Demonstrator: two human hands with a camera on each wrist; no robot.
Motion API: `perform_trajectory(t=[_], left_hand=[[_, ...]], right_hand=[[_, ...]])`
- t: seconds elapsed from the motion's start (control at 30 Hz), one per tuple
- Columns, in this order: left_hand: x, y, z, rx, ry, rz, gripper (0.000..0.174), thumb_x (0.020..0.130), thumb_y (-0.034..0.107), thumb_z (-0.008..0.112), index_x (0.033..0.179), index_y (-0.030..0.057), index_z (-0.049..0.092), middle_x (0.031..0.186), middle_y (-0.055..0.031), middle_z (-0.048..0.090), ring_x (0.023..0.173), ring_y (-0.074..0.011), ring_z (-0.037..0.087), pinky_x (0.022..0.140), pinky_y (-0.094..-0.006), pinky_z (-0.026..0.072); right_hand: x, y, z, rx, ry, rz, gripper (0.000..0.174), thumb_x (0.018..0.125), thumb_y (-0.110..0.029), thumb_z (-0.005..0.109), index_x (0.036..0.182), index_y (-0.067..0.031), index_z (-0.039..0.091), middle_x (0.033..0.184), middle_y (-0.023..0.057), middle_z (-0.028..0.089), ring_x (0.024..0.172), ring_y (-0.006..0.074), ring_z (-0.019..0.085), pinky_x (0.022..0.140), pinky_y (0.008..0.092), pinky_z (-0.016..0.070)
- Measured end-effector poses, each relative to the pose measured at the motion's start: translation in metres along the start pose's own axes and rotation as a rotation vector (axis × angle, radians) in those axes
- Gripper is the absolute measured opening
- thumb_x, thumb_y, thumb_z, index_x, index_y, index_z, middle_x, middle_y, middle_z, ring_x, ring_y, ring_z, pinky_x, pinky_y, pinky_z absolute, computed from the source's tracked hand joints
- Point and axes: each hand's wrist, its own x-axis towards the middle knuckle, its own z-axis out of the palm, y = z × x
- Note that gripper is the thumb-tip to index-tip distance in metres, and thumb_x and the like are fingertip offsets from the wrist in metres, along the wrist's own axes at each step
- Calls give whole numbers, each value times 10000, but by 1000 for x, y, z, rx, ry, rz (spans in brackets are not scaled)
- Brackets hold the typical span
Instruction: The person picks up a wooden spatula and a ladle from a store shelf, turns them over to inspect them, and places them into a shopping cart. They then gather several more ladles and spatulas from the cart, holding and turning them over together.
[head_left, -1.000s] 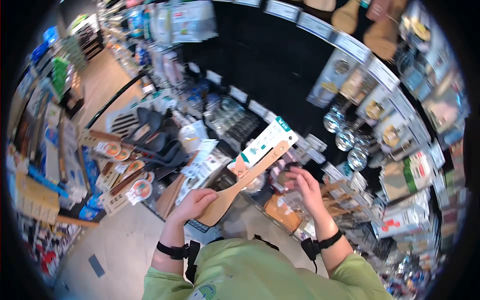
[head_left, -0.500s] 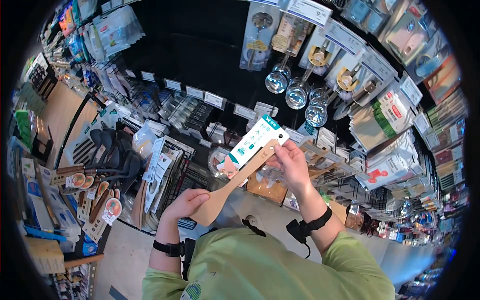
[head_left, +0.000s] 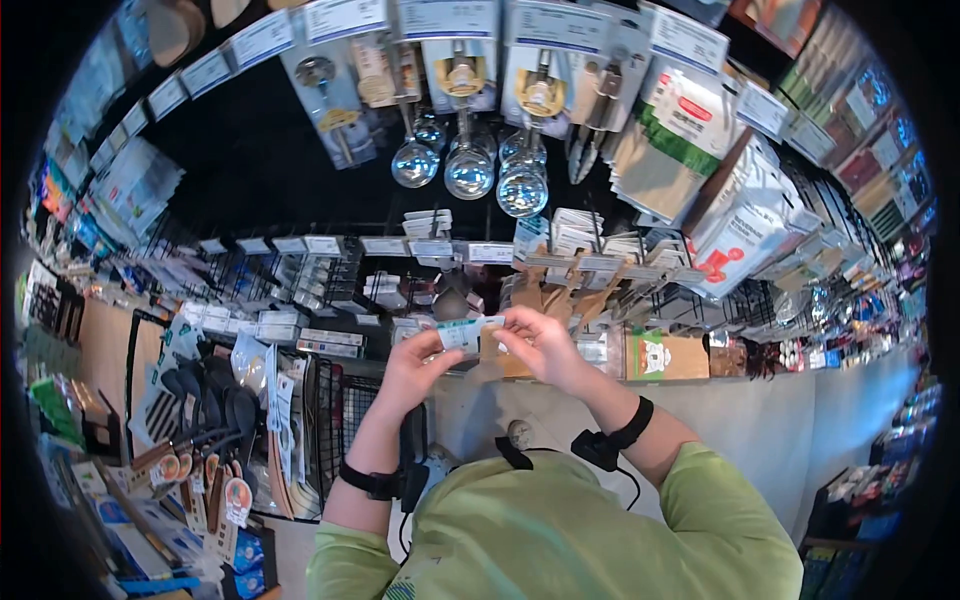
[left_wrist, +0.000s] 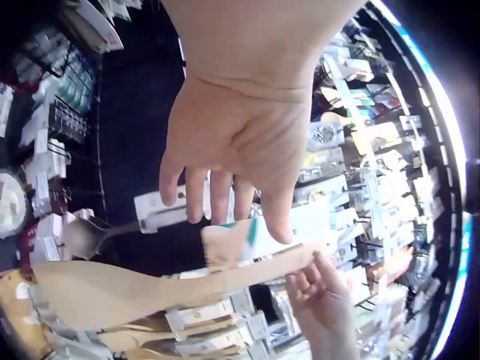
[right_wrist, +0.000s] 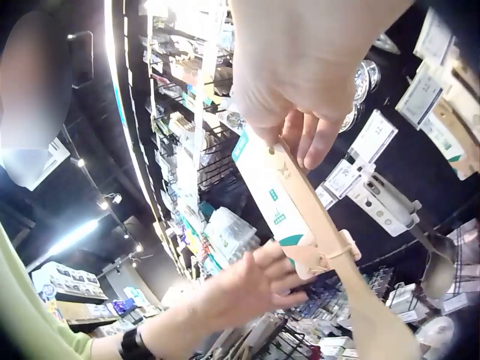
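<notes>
A wooden spatula (right_wrist: 322, 225) with a white and green card (right_wrist: 266, 187) behind its handle hangs from my right hand (right_wrist: 300, 90), whose thumb and fingers pinch the handle's end. In the left wrist view the spatula's wide blade (left_wrist: 105, 296) lies farthest from the right hand (left_wrist: 326, 307). My left hand (left_wrist: 240, 142) has its fingers extended beside the card; whether they touch it I cannot tell. The head view has the left hand (head_left: 412, 370) and the right hand (head_left: 545, 348) on either side of the card (head_left: 460, 335), with the spatula foreshortened.
Metal ladles (head_left: 468, 172) and packaged goods (head_left: 680, 130) hang on the rack ahead. At the lower left stand black utensils (head_left: 215, 400) beside a black wire basket (head_left: 360, 405). A shelf with price tags (head_left: 385, 246) runs behind the hands.
My left hand has let go of the blade and moved up beside the card. The right hand, first free, took the handle's end. The head view has swung right.
</notes>
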Motion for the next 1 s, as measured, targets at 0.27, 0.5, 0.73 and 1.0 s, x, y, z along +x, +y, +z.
perform_trajectory(t=[0.27, 0.5, 0.73, 1.0], left_hand=[[81, -78, 53, 227, 19, -109, 158, 833, 80, 595, 944, -23, 639, 831, -20, 646, 741, -70, 557, 667, -217, 439], [123, -107, 78, 0, 237, -375, 154, 851, 126, 589, 991, 89, 640, 887, 25, 625, 760, -68, 526, 669, -235, 401], [155, -117, 88, -62, 363, -341, 130, 868, 154, 576, 972, 106, 635, 853, 33, 615, 736, -57, 515, 648, -220, 393], [172, -118, 89, -178, 485, -202, 161, 878, 147, 560, 1013, 74, 609, 879, 14, 611, 752, -58, 533, 649, -209, 420]], right_hand=[[-11, 119, -52, 276, 243, 262, 147, 829, -71, 614, 946, 18, 597, 807, 22, 626, 723, 61, 549, 639, 202, 443], [12, 163, -75, 120, 358, 247, 195, 808, -122, 642, 930, 28, 616, 812, 45, 643, 711, 70, 555, 633, 214, 450], [43, 181, -86, 168, 458, 291, 200, 790, -107, 655, 922, 36, 610, 787, 55, 642, 668, 96, 568, 604, 244, 464], [52, 181, -92, 237, 542, 182, 192, 761, -7, 647, 944, 13, 595, 828, 56, 628, 715, 115, 585, 652, 245, 485]])
